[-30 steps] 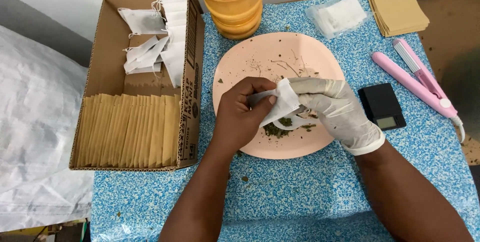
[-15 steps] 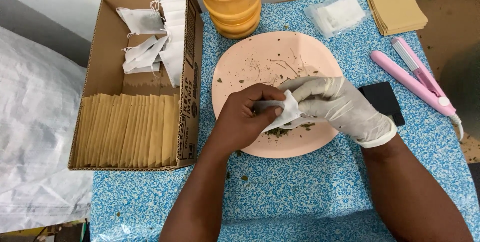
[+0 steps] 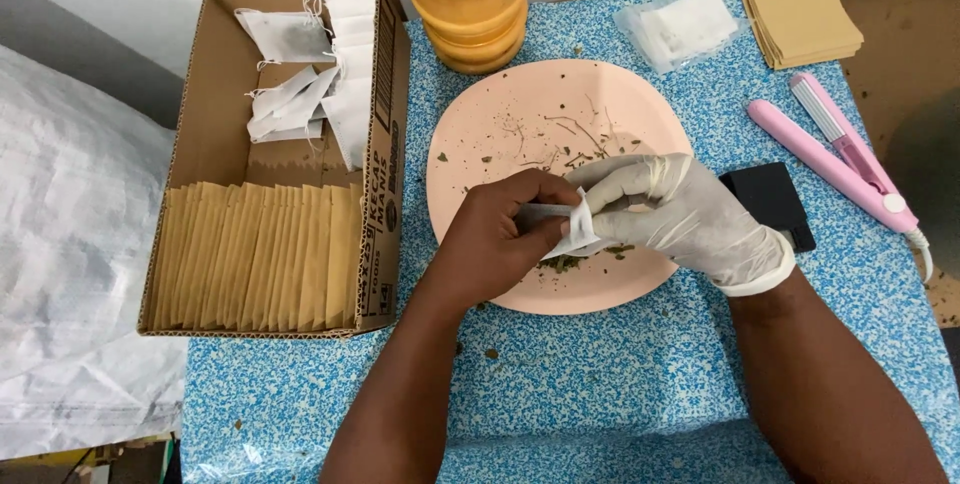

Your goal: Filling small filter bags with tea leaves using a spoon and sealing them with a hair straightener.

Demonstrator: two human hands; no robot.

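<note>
My bare left hand (image 3: 495,239) pinches a small white tea bag (image 3: 568,226) over the lower half of a pink plate (image 3: 500,109). My right hand (image 3: 680,212), in a white glove, grips the same bag from the right side, fingers pressed against it. Dried green herb bits (image 3: 562,264) lie on the plate just below the bag, and thin stems are scattered across the plate's upper part. Most of the bag is hidden between the two hands.
A cardboard box (image 3: 390,124) at the left holds brown envelopes (image 3: 260,256) and white tea bags (image 3: 310,84). An orange mortar (image 3: 470,14) stands behind the plate. To the right lie a black pocket scale (image 3: 765,199), a pink sealing iron (image 3: 835,164), a clear packet (image 3: 680,29) and stacked brown envelopes (image 3: 800,9).
The two hands have drawn closer together and lower over the plate, and the tea bag is now folded smaller between them. My gloved hand shifted slightly right and covers more of the scale.
</note>
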